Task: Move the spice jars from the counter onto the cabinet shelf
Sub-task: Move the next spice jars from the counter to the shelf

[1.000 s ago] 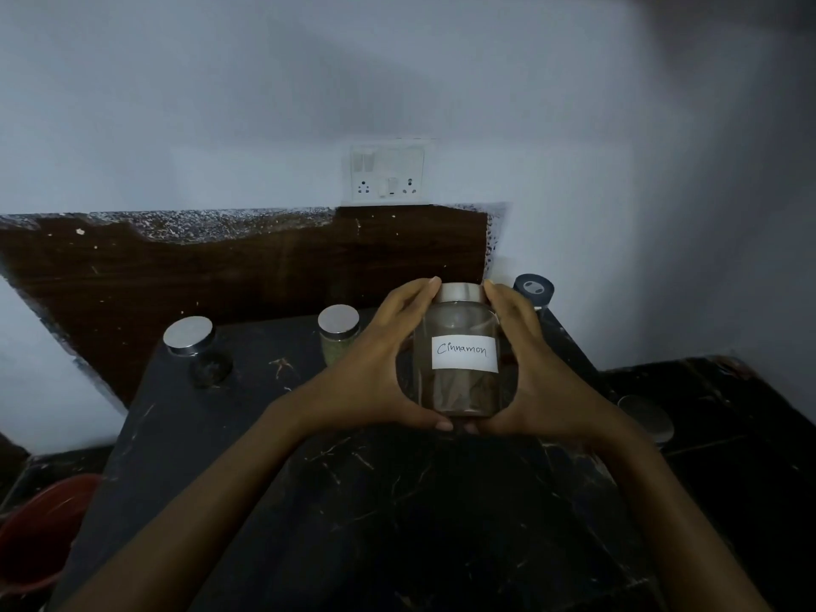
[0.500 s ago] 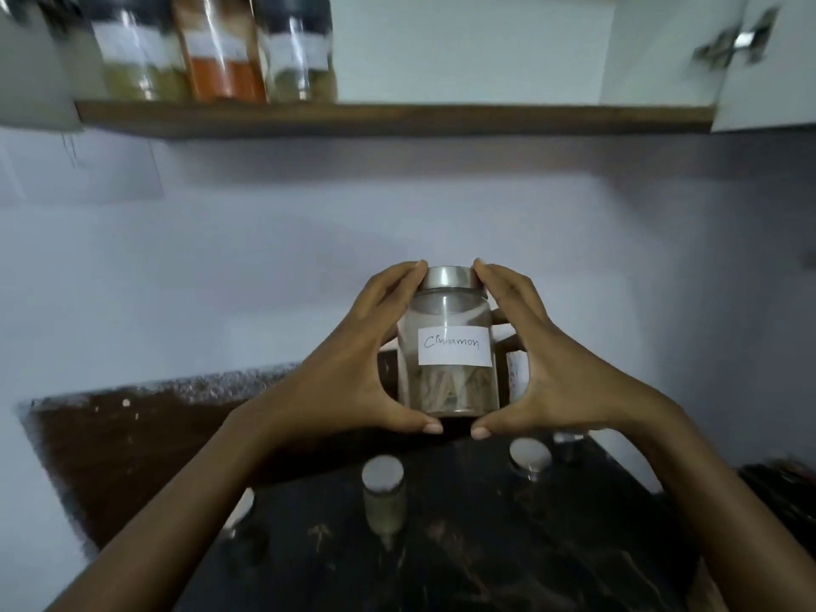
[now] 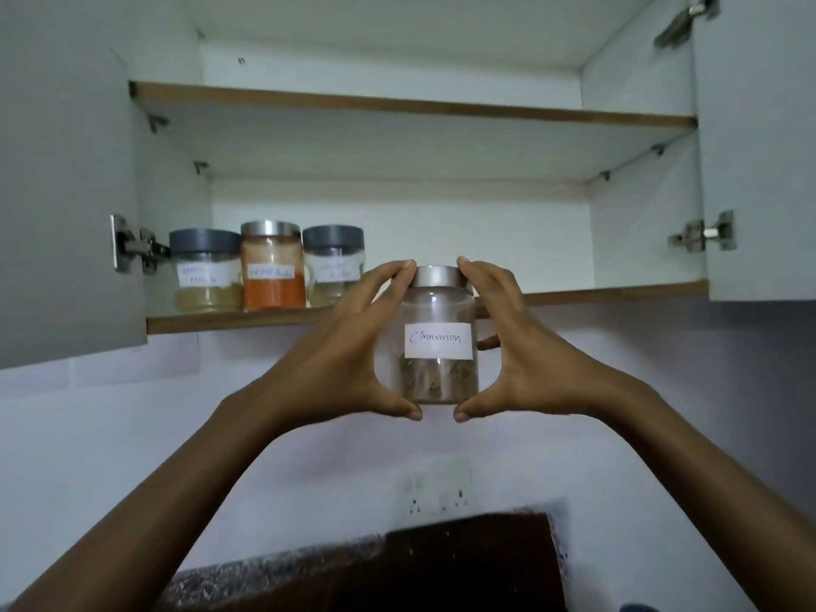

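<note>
I hold a clear cinnamon jar (image 3: 437,342) with a silver lid and a white handwritten label up in front of the lower cabinet shelf (image 3: 618,295). My left hand (image 3: 349,346) grips its left side and my right hand (image 3: 525,346) grips its right side, fingers up at the lid and thumbs under the base. The jar's bottom hangs below the shelf's front edge, its lid just above it. Three labelled spice jars stand at the shelf's left end: a grey-lidded one (image 3: 204,271), an orange-filled one (image 3: 273,267) and another grey-lidded one (image 3: 332,265).
Both cabinet doors (image 3: 66,170) stand open at left and right. An upper shelf (image 3: 397,103) spans the cabinet above. The lower shelf's right part is bare. A wall socket (image 3: 437,490) and a dark backsplash (image 3: 397,563) lie below my arms.
Both hands have lifted the cinnamon jar from above the counter up to the shelf's height. My view has tilted upward, so the counter jars have dropped out of sight and the cabinet fills the frame.
</note>
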A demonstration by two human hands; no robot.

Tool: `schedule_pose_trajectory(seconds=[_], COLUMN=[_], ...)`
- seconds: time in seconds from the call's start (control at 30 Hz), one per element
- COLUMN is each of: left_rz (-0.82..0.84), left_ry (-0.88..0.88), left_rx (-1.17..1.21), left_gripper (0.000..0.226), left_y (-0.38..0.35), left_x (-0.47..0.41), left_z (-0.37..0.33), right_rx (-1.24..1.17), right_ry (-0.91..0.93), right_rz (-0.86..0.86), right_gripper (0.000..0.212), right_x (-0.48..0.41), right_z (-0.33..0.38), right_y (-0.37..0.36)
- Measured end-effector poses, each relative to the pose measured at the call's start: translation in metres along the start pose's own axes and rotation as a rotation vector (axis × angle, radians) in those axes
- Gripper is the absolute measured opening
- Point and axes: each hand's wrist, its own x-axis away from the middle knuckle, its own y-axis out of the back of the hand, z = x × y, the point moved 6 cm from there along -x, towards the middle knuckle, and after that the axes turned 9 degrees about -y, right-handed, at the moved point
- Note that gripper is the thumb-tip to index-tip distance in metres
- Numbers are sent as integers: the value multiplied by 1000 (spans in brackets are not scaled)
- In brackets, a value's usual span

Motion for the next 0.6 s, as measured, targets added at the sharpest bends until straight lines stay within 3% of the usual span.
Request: schedule_pose_trajectory(seconds=[0.33, 0.6], left_rz=[-96, -57], left_ry=[37, 114], left_rx=[-398, -541], left_gripper=[131, 127], left_y=[20, 1], left_x=[-78, -93], left_z=[62, 106], right_rx=[78, 73], right_ry=[197, 206], right_rz=[-168, -139], right_gripper=[134, 134], right_x=[-111, -157], right_z=[-21, -51], right_y=[31, 14])
